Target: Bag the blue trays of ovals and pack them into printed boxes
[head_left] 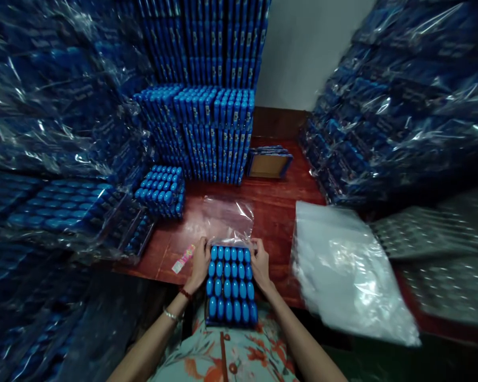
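Your left hand [199,263] and right hand [259,263] each clasp a side of a tray of blue capsule-shaped pieces [231,284], held against your body at the near table edge [159,276]; its far end sits at the mouth of a clear plastic bag [227,217], barely inside, so by my reading the bagging has only begun; a small pink strip [183,259] lies left; a pile of empty bags [342,265] waits right; one unbagged tray [161,188] sits beyond, then stacked trays [211,132] against the back; wrapped bundles [402,95] tower on either side

two hands [199,265], one held blue tray [230,284], one clear bag [227,217]
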The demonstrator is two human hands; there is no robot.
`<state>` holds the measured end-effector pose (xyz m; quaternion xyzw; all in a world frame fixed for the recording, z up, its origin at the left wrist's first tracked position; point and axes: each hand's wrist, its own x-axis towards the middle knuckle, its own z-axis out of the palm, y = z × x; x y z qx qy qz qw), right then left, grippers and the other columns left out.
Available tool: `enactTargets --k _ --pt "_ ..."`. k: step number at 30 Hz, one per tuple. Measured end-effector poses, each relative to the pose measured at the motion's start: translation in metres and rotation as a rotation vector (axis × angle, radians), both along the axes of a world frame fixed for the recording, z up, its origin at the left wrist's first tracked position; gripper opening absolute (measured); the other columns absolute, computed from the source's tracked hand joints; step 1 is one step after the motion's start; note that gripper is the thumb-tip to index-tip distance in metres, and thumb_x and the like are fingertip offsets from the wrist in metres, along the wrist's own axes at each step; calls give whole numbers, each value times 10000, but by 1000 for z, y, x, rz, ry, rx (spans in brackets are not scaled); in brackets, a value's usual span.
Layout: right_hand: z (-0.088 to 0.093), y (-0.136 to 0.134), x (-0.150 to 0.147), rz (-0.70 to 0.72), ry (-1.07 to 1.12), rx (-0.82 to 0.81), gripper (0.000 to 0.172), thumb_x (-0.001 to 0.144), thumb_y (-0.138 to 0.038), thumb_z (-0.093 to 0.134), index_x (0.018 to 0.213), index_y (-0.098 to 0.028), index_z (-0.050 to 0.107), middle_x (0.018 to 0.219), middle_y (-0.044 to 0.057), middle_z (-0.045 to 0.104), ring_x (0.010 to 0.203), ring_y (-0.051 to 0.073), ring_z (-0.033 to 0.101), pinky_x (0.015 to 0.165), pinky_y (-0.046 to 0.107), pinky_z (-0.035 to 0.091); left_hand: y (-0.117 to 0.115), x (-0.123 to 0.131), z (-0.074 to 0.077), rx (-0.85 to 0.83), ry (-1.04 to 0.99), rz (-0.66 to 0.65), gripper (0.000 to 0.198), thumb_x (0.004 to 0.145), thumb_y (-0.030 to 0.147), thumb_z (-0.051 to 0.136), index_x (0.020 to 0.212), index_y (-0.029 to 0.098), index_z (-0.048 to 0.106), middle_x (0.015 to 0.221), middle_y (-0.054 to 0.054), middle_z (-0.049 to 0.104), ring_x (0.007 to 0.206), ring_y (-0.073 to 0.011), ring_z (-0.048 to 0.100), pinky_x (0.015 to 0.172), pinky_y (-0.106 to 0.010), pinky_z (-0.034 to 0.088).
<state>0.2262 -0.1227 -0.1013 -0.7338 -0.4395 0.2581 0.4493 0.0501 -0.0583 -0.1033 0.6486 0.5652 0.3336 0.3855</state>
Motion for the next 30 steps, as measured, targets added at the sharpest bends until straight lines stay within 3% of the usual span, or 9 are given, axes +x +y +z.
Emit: enactTargets --k 4,10,14,18,22,27,30 --pt "7 -12 -9 2 61 4 341 867 -476 337 949 -184 492 806 36 608 679 164 545 647 264 403 -21 -13 2 -47 -32 47 221 880 341 312 769 192 431 756 -5 502 727 -151 484 693 -267 405" --pt "9 7 -2 -64 79 -49 227 751 -354 389 897 -193 457 768 29 585 696 180 549 650 277 424 -4 -19 1 -125 -18 33 52 751 235 443 740 184 451 707 6 527 690 -148 509 654 -251 408" --pt "9 3 4 -98 38 -138 219 685 -295 409 870 -194 466 720 34 597 671 197 568 635 293 427 -2 -24 3 -159 5 -53 73 702 240 501 690 185 453 616 28 510 597 -139 488 575 -237 375" --pt "10 -22 4 11 -12 -160 208 727 -283 404 908 -200 463 662 7 602 611 183 578 582 276 414 -7 -34 9 -189 23 -165 68 650 213 543 646 179 485 587 27 533 580 -138 495 574 -239 377" --pt "17 -40 7 122 -150 -251 273 792 -377 410 957 -189 519 571 -24 531 535 174 544 540 276 399 -8 -42 17 -214 16 -239 133 740 293 498 690 174 530 646 0 588 633 -157 540 629 -265 426" --pt "36 -31 25 153 -290 -186 413 815 -461 462 1126 -204 550 941 55 568 710 162 566 700 314 460 2 -37 21 -167 -108 -217 255 782 384 509 854 156 597 863 -50 639 828 -181 576 787 -305 442" --pt "46 -17 31 250 -190 -93 338 819 -460 471 930 -174 614 865 53 577 710 157 554 725 303 457 12 -28 18 -220 -203 -172 269 736 400 551 791 138 582 773 -34 620 742 -158 570 716 -275 451"
